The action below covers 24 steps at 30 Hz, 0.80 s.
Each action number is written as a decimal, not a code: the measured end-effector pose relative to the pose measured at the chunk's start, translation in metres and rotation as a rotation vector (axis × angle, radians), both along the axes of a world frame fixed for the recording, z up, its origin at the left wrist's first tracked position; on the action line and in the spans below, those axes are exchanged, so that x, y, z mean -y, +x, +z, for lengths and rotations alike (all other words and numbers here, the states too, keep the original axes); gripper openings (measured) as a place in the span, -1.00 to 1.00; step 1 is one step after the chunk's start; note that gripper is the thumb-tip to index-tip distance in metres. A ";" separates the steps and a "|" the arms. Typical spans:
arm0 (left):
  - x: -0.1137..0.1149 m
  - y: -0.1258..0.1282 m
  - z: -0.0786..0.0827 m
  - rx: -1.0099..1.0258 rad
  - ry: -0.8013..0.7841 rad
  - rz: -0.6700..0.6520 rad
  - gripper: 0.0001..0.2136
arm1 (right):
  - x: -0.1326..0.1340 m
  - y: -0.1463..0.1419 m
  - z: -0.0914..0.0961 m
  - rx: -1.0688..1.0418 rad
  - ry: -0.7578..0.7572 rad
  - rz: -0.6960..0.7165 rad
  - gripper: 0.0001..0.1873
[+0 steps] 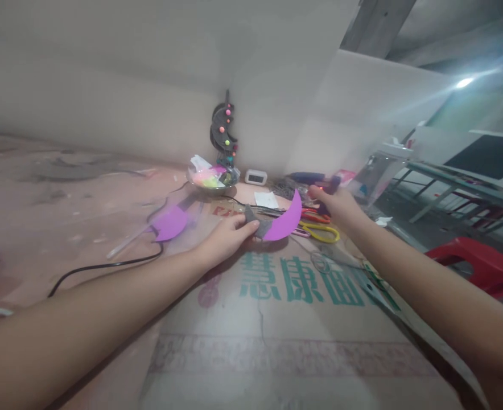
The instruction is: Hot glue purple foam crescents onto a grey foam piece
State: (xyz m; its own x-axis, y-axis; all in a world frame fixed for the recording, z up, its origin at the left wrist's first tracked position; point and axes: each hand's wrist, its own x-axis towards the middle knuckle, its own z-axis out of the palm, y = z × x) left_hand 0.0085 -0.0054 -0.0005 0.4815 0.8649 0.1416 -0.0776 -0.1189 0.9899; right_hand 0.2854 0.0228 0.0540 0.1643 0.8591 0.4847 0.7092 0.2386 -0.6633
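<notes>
My left hand [234, 236] pinches a grey fuzzy piece [263, 229] joined to a purple crescent cutout [284, 221], its pointed tip turned up to the right. My right hand [339, 206] is closed around a dark blue tool that looks like a glue gun [325, 209], with a small red light showing by my fingers. Blur hides its exact outline. Below and between my hands lie yellow-handled scissors [322, 232] and a red-handled tool [315, 215]. A white paper piece [266, 200] is just behind the crescent.
A bowl of colourful scraps [213, 185] and a small digital clock [255, 177] stand near the wall. Behind the bowl rises a dark crescent ornament with coloured balls [223, 130]. A purple cutout [171, 222] and black cord [106, 265] lie left. A clear jug [382, 171] stands right, beyond it a red stool [477, 265].
</notes>
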 end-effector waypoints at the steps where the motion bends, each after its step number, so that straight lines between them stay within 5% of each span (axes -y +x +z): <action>1: 0.000 0.000 0.000 0.002 -0.003 -0.003 -0.75 | -0.010 -0.002 0.000 0.022 -0.049 0.020 -0.58; 9: -0.001 0.000 -0.002 0.000 -0.031 0.005 -0.73 | -0.049 -0.033 -0.017 0.185 -0.252 0.055 -0.72; 16: -0.004 -0.001 0.001 0.006 -0.066 0.078 -0.71 | -0.060 -0.016 -0.025 0.233 -0.271 -0.003 -0.60; 21: -0.012 -0.003 -0.001 0.071 -0.120 0.131 -0.70 | -0.031 -0.006 -0.025 0.285 -0.111 -0.069 -0.51; 24: -0.014 -0.005 -0.004 0.104 -0.102 0.129 -0.70 | 0.003 -0.014 -0.025 0.335 -0.037 0.070 -0.58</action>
